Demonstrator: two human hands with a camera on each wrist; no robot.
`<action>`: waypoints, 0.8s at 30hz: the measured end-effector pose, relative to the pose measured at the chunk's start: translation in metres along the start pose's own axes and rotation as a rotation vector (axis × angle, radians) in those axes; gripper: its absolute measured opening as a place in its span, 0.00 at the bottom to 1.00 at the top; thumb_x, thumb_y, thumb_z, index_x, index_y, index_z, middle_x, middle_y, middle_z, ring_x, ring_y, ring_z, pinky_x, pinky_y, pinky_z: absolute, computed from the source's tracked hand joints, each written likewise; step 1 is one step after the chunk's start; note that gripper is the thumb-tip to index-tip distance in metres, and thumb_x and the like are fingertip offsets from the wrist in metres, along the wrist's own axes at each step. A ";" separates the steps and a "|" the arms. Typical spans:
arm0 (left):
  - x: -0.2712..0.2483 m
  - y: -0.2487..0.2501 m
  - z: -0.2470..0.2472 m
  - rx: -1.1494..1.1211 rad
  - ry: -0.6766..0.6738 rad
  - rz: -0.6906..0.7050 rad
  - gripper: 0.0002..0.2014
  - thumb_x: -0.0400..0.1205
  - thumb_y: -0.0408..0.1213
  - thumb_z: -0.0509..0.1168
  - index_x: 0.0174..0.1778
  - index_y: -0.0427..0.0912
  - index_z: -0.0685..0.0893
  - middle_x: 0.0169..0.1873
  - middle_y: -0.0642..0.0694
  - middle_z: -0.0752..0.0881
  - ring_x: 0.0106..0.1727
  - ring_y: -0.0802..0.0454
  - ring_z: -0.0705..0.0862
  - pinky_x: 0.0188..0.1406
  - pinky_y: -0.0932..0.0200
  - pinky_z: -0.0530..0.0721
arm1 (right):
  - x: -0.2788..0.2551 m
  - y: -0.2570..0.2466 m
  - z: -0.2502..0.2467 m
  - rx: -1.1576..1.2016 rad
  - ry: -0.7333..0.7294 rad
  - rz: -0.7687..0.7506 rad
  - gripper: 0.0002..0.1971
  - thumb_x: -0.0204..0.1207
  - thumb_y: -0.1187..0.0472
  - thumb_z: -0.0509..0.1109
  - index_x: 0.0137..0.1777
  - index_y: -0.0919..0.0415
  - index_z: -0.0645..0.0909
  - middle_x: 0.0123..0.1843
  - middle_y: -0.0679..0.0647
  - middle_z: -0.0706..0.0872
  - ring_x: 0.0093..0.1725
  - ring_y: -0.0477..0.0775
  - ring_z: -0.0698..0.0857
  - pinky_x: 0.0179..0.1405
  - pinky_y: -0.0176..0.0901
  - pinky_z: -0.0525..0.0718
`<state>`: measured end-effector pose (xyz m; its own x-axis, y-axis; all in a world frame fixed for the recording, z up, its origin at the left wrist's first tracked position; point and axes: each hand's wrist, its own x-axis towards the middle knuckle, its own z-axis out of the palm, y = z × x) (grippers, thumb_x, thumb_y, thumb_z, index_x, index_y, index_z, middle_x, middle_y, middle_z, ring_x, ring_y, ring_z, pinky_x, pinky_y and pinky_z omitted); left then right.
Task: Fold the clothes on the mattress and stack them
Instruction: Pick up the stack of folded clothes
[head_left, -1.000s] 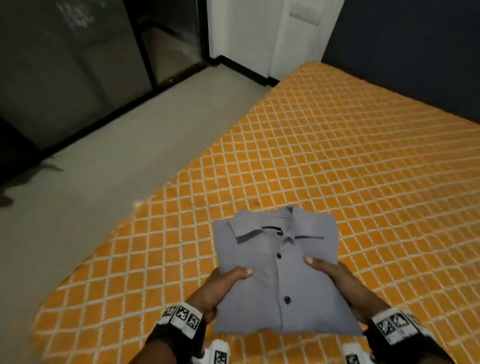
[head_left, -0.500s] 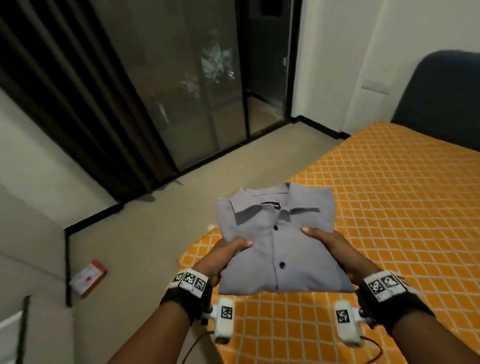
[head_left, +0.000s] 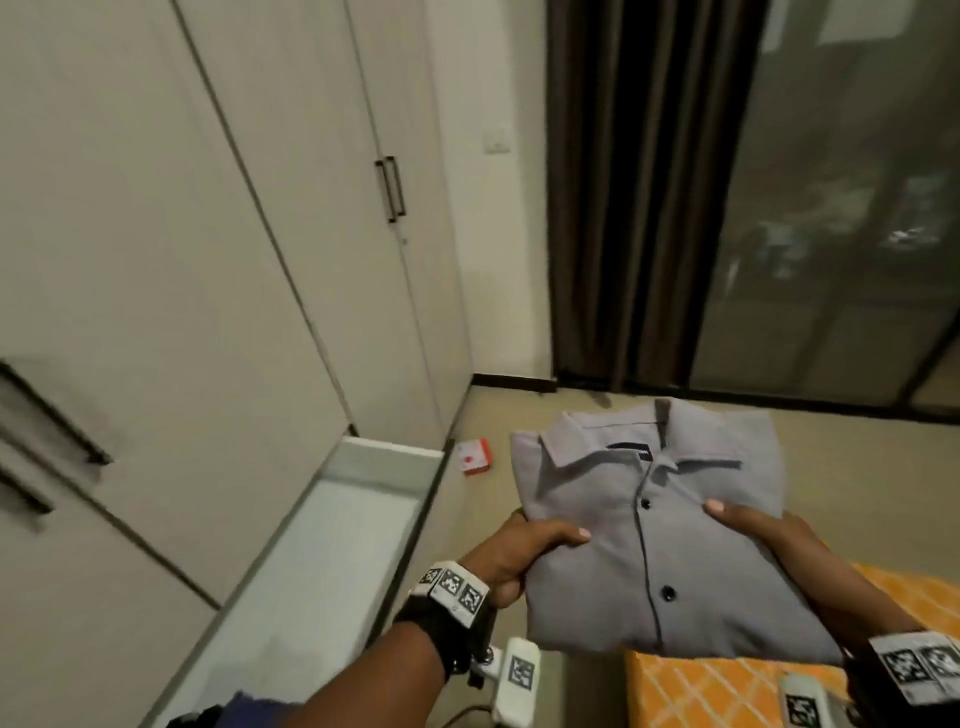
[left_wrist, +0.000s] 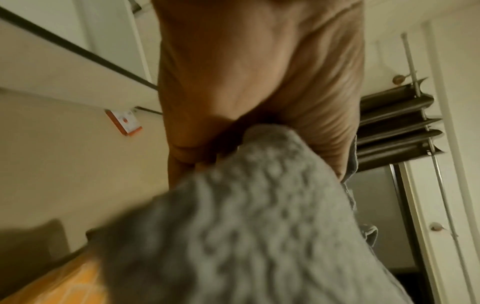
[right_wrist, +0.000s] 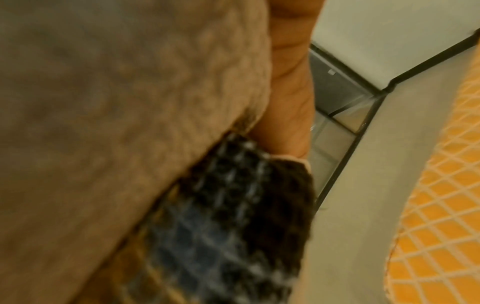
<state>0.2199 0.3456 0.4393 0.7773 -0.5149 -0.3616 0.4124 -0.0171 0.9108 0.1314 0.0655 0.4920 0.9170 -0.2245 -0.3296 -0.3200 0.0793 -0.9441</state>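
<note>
Both hands, left hand (head_left: 519, 553) and right hand (head_left: 774, 540), clamped on folded grey shirt (head_left: 670, 525) over open drawer (head_left: 332, 545) below-left, risking sag and unfolding with a loose pinch.

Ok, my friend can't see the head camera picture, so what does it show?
Two hands, left hand and right hand, hold a folded grey button-up shirt in the air beside an orange mattress. An open white drawer and wardrobe doors stand to the left.

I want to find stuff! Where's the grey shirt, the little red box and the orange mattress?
grey shirt (head_left: 613, 561): head view, buttoned front panel.
little red box (head_left: 474, 457): head view, its top face.
orange mattress (head_left: 711, 691): head view, near corner.
</note>
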 end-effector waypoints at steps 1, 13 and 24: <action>-0.005 0.000 -0.026 -0.025 0.037 0.001 0.26 0.77 0.35 0.78 0.72 0.40 0.85 0.66 0.40 0.90 0.69 0.40 0.87 0.76 0.37 0.80 | 0.018 -0.007 0.025 -0.033 -0.042 -0.004 0.18 0.77 0.56 0.78 0.64 0.64 0.89 0.54 0.65 0.94 0.51 0.70 0.94 0.58 0.63 0.88; -0.090 -0.030 -0.239 -0.378 0.586 0.041 0.28 0.70 0.32 0.80 0.68 0.36 0.87 0.61 0.37 0.92 0.62 0.40 0.91 0.56 0.51 0.89 | 0.172 -0.017 0.307 -0.316 -0.561 0.066 0.23 0.74 0.52 0.83 0.64 0.64 0.87 0.51 0.60 0.96 0.48 0.63 0.95 0.49 0.56 0.93; -0.106 -0.116 -0.325 -0.660 0.934 -0.098 0.13 0.78 0.25 0.75 0.59 0.33 0.91 0.53 0.35 0.93 0.47 0.41 0.94 0.41 0.53 0.90 | 0.260 0.036 0.499 -0.581 -0.964 0.260 0.21 0.75 0.53 0.84 0.65 0.60 0.88 0.51 0.53 0.96 0.48 0.52 0.95 0.40 0.40 0.91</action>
<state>0.2435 0.6805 0.3071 0.6636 0.3057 -0.6828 0.4447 0.5728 0.6886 0.4770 0.4950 0.3731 0.5285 0.5876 -0.6127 -0.3578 -0.5003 -0.7885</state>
